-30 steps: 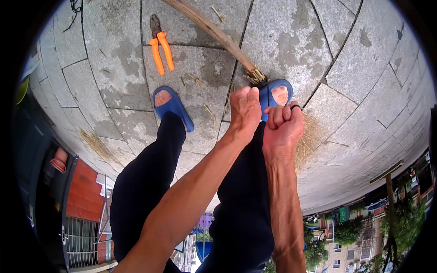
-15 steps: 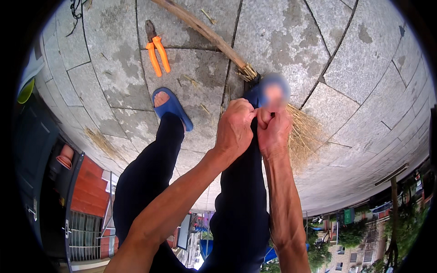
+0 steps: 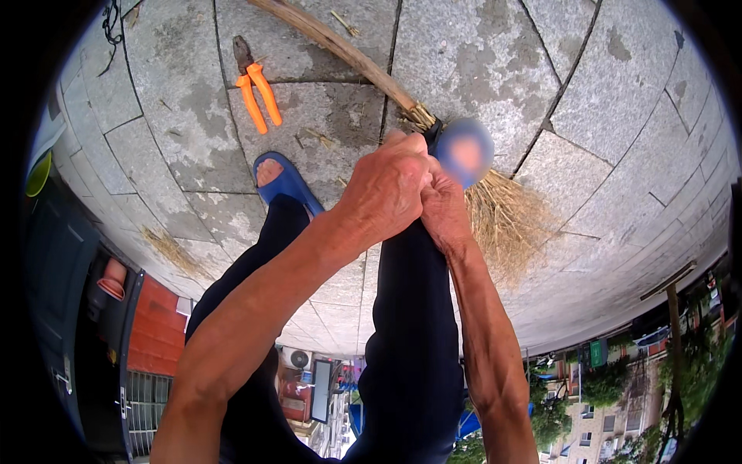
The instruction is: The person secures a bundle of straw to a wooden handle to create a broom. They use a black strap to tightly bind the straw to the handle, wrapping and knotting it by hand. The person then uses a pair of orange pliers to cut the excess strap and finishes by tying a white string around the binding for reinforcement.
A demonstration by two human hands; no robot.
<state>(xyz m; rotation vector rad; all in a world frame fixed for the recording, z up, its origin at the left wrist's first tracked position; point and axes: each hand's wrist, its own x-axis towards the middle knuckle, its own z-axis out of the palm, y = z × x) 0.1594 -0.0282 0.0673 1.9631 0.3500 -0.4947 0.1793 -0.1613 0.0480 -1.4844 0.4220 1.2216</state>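
Head view. Left hand (image 3: 390, 182) and right hand (image 3: 446, 205) together, touching at the fingers, in front of the right lower leg. Both have the fingers curled in; the left hand's back faces the camera. Whether anything is pinched between them cannot be told: the fingertips are hidden.

Broom (image 3: 506, 224) on the ground around and beyond the hands. Its wooden handle (image 3: 340, 50) runs from just past the fingers away and to their left. Cut straw ends (image 3: 421, 116) show where the handle meets the head, with a black binding (image 3: 435, 130) next to them, just beyond the hands. Straw fans out to the right of the right hand. Right slipper (image 3: 452, 155), blue and partly blurred, lies across the broom just beyond the right hand; whether it presses on the straw cannot be told.

Left slipper (image 3: 287, 182), also blue, to the left of the left hand. Pliers (image 3: 259, 97) with orange handles and dark head: on the paving (image 3: 479, 77), farther out and left of both hands, well apart from them. Loose straw (image 3: 171, 251) well to the left of the left hand.
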